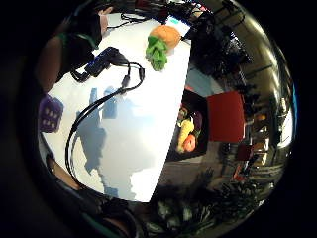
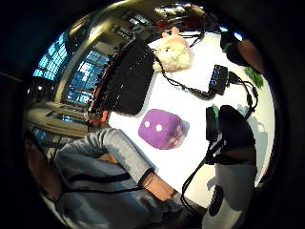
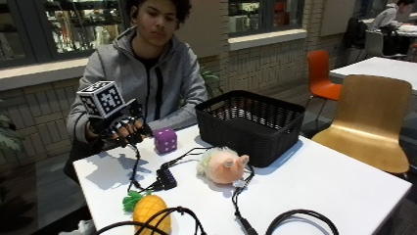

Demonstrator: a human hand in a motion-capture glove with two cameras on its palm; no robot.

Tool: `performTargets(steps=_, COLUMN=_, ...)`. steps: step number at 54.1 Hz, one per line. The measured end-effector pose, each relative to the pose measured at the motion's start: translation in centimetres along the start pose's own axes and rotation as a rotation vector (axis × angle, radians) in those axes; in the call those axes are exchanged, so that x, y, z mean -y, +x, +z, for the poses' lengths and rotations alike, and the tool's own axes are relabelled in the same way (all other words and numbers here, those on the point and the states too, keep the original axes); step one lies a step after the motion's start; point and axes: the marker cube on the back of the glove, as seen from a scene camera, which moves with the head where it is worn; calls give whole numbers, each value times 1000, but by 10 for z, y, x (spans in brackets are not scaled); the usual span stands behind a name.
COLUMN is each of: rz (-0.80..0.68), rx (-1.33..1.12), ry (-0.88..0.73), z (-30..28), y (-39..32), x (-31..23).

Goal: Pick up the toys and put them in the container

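A person sits behind a white table (image 3: 326, 186), right hand (image 3: 120, 128) in its black glove raised above the near-left part of the tabletop, fingers spread and hanging loosely downward, holding nothing. It casts a shadow on the table just below.

Toys, all still on the table: a purple dice (image 3: 165, 140) w/ white dots sits just beside the gloved hand, between it and the basket; a fluffy pink plush (image 3: 223, 165) lies on its side close in front of the basket, a black cable running past it; a plush pineapple (image 3: 150, 212) (orange body, green leaves) lies at the near edge, well apart from the basket.

The container is a black mesh basket (image 3: 251, 126), upright on the table's far side to the right of the dice. From the outside view nothing shows inside it.

A small black hub (image 3: 165, 178) w/ cables sits mid-table between pineapple and plush.

In the thumb side view the dice (image 2: 162, 128) lies on the white top near the basket wall (image 2: 127, 78), plush (image 2: 172, 51) further along. The little finger side view catches the pineapple (image 1: 161, 43) near the table edge.

The person's other hand: can't tell, it's mostly hidden behind the dice and table edge.
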Motion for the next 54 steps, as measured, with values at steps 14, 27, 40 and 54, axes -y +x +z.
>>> performTargets(steps=14, rz=-24, rx=-9, ry=-20, z=-1, y=-4, x=8)
performTargets(steps=27, rz=-59, rx=23, ry=-19, z=13, y=-19, x=16)
performTargets(steps=40, rz=-122, rx=124, ry=-105, z=30, y=-22, x=80)
performTargets(steps=54, rz=-230, rx=23, ry=-335, z=69, y=-39, x=208)
